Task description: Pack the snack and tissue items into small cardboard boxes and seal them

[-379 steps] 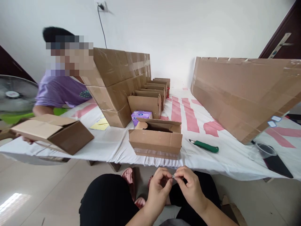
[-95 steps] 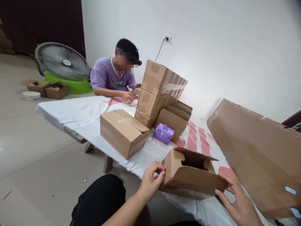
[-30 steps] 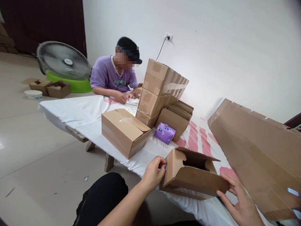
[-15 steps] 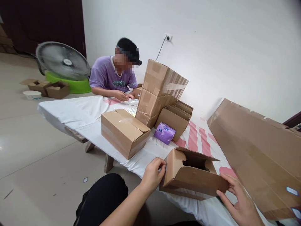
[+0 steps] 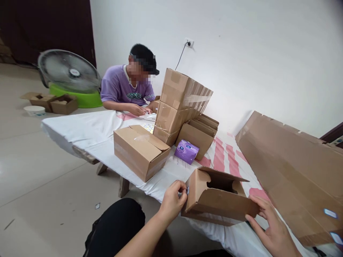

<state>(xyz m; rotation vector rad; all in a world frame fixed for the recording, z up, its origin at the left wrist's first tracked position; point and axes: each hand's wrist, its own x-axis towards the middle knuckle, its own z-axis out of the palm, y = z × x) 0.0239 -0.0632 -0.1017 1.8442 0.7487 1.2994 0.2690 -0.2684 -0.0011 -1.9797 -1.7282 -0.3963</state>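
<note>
An open cardboard box lies near the table's front edge, its top flap raised and its inside dark. My left hand is at the box's left end with thumb and forefinger pinched together. A small bluish-white sticker shows at those fingertips against the cardboard; most of it is hidden. My right hand grips the box's right end, with the thumb at the near side and the fingers at the far corner.
A closed carton, a purple packet and stacked cartons stand on the cloth-covered table. A large cardboard sheet with stickers leans at right. Across the table sits a person; a fan stands behind.
The view has shifted slightly. My left fingertips have moved a little at the box's left end, and more of the sticker shows. My right hand keeps its place on the box.
</note>
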